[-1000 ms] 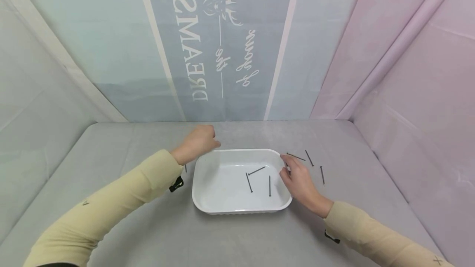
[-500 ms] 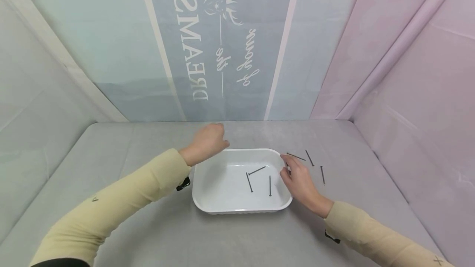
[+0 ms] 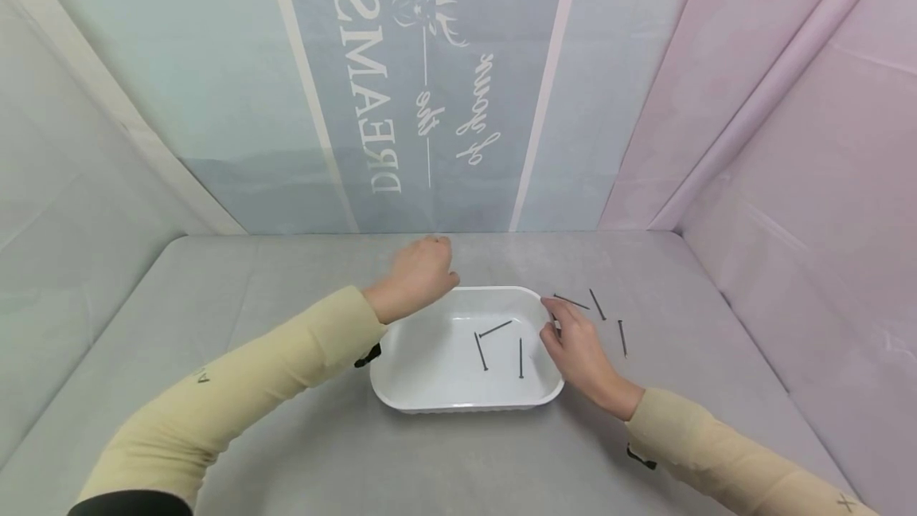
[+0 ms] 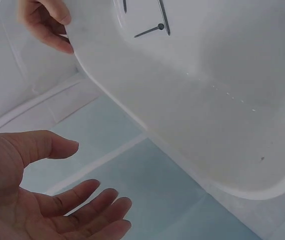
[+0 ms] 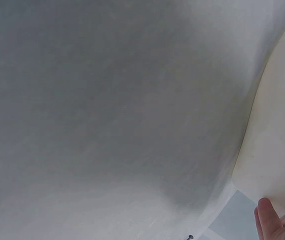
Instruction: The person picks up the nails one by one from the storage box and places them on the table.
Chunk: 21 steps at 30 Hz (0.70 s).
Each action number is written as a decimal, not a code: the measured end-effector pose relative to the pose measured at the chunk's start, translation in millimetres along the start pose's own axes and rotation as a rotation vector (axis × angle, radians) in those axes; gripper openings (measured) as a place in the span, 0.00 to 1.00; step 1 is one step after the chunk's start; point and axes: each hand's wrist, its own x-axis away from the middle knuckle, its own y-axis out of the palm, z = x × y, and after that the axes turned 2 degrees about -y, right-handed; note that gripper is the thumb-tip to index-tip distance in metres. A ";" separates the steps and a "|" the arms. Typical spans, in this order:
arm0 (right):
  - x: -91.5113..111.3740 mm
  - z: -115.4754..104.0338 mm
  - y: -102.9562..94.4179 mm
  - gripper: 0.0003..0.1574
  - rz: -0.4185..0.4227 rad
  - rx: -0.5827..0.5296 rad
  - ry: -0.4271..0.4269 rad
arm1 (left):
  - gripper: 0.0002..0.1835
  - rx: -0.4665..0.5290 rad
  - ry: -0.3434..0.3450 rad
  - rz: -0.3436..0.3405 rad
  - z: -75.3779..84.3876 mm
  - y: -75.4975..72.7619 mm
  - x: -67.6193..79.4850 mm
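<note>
A white rectangular dish (image 3: 430,388) stands on the grey table with 3 dark nails in it, one of them (image 3: 520,358) lying apart from a touching or nearly touching pair (image 3: 481,351). At its far right corner my right hand (image 3: 583,353) holds the rim between thumb and fingers, as the left wrist view also shows. Over the far left part of the dish is my left hand (image 3: 419,281). In the left wrist view this hand (image 4: 37,200) has spread, slightly bent fingers with nothing between them, apart from the rim.
Outside the dish on the right lie 3 more nails, the rightmost (image 3: 622,338) nearest my right wrist. Hanging printed cloth (image 3: 430,102) closes off the back, and pale cloth walls stand on both sides.
My left hand has moved right along the far rim, from the far left corner to over the dish. My right hand, the dish and the nails in it have stayed put.
</note>
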 end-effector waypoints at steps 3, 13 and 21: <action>-0.4 0.0 -0.7 0.24 -0.001 0.005 -0.006 | 0.12 -0.002 0.004 0.003 3.8 -0.2 -0.5; -1.2 0.5 -1.9 0.24 -0.005 0.006 -0.016 | 0.09 -0.032 0.014 -0.022 17.6 1.6 -1.7; -1.9 1.4 -1.9 0.24 -0.010 0.004 -0.006 | 0.07 -0.036 0.048 -0.031 24.5 9.4 -3.8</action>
